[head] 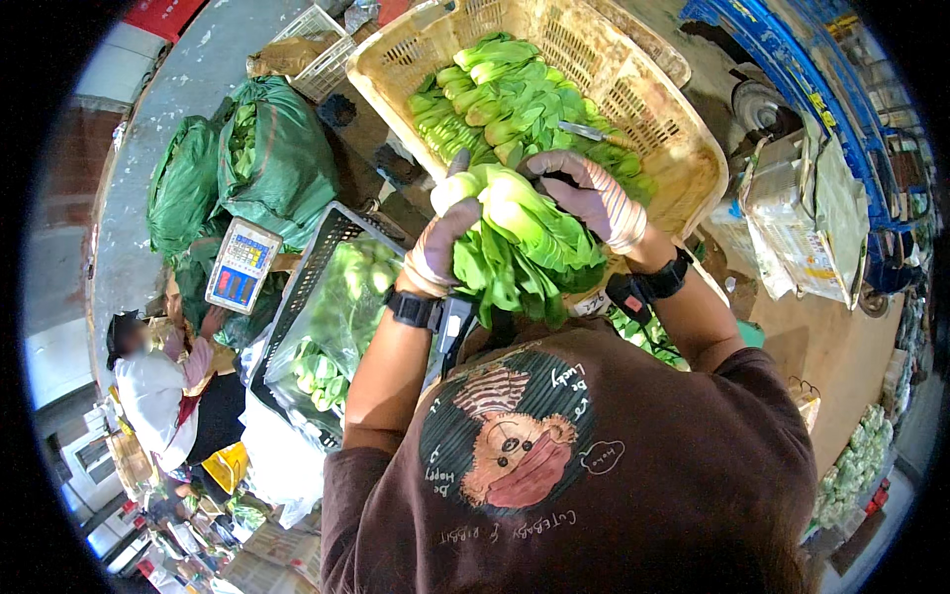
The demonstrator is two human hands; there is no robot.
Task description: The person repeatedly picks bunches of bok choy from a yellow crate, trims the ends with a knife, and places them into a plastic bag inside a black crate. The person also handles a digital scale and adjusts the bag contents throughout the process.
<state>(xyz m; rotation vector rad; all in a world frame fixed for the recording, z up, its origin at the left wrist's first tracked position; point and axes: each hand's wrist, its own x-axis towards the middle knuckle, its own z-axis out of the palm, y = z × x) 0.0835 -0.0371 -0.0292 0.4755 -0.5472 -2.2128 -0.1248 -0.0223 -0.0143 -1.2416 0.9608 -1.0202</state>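
Observation:
Two or more pale-stemmed bok choy heads [519, 215] are held together before my chest, leaves hanging toward me. My left hand [447, 241], in a grey glove, grips them from the left with the thumb on top. On their right side, my gloved right hand [586, 194] has its fingers curled against the stems; its fingertips are partly hidden. Beyond both hands stands a worn yellow plastic crate [653, 96] with rows of bok choy [512, 96] inside. A knife [594, 134] rests on those leaves, just past my right hand.
At left, a black crate [293, 297] holds bagged bok choy [349, 297]. A digital scale [243, 266] stands beside green sacks [278, 163]. Another person [159, 393] works at far left. Stacked crates [801, 215] and a blue metal frame [801, 82] are on the right.

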